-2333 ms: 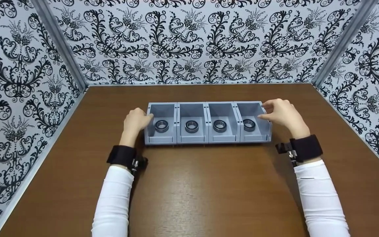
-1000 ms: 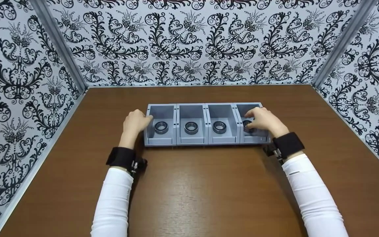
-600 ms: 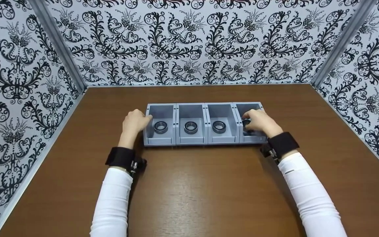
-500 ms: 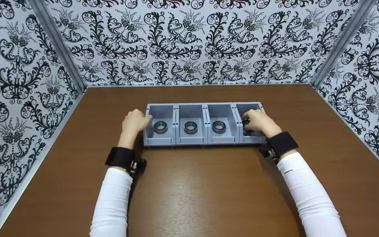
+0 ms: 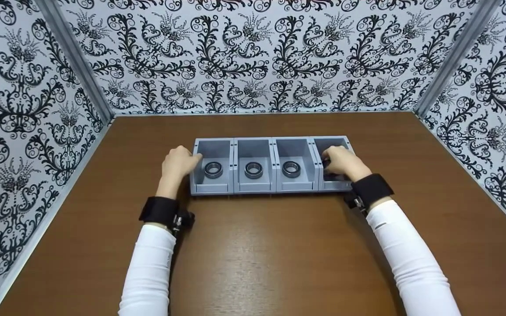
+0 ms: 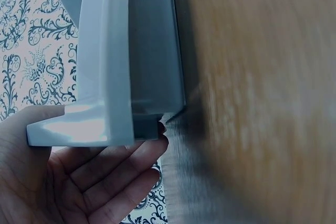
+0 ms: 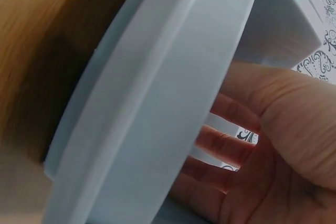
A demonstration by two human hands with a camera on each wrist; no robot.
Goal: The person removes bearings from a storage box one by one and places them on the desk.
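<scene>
At the right of centre, the fingers (image 7: 223,145) of the right hand (image 5: 344,161) are curled down into the rightmost bin (image 5: 334,186). We judge that they pinch the dark bearing (image 5: 326,163), of which only a small edge shows beside the fingertips. Because the hand covers nearly all of it, we cannot tell how firm this hold is. If the pinch takes only a little of the smooth rim, the bearing could slip and drop; if it is raised tilted, it could knock the side of the bin.

At the left of centre, the left hand (image 5: 177,166) grips the outer wall of the grey bin row (image 5: 253,187), thumb inside, other fingers outside. Should this grip loosen, the row could slide on the smooth worktop (image 5: 253,250), for example if the right wrist pushes the low front edge. A hard jolt could also shift the left bearing (image 5: 213,176), the middle bearing (image 5: 253,176) and the third bearing (image 5: 291,175), which lie flat across the centre, one per bin.
</scene>
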